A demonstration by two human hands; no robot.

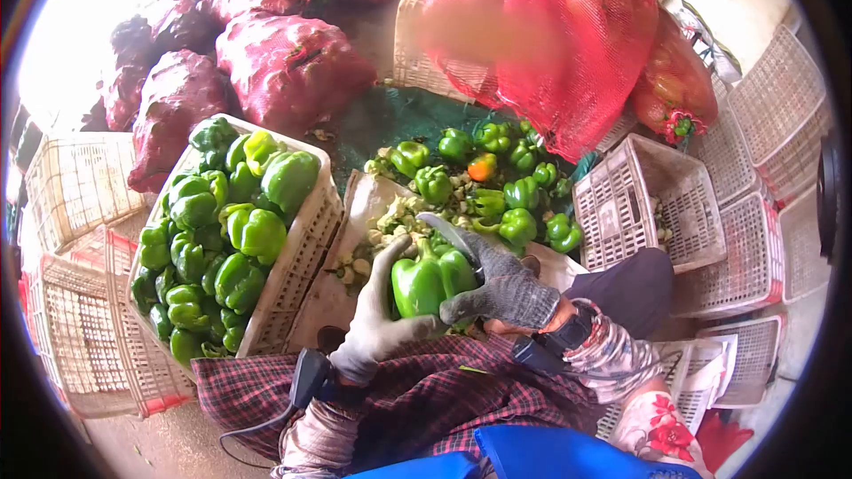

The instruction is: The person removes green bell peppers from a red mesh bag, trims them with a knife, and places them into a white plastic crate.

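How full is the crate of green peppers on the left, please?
Full: the crate is heaped with green peppers above its rim.

Glossy green bell pepper point(428, 280), stem end up, held over lap, knife blade point(451, 234) at its top
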